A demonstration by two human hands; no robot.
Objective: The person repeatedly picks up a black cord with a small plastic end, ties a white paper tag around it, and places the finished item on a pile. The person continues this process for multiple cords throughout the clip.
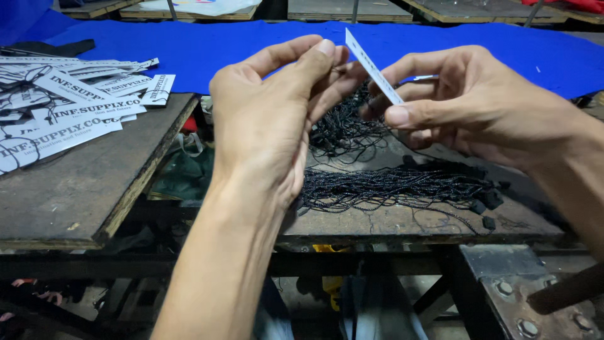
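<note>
White card tag [372,66], narrow strip, held mid-air between both hands above dark surface [402,220]. Long axis runs from 11 o'clock down to 5 o'clock. Right hand [478,107] nearer: thumb and fingers [402,115] pinch tag's lower end. Left hand [270,119] at tag's 9 o'clock, fingers pressed together, tips just beside tag's upper half; whether they nip black string cannot tell. Black string bundle [390,186] lies on surface at 6 o'clock below hands. Stack of finished tags [69,107] well apart at 9 o'clock. Blue cloth [207,47] behind at 12 o'clock.
</note>
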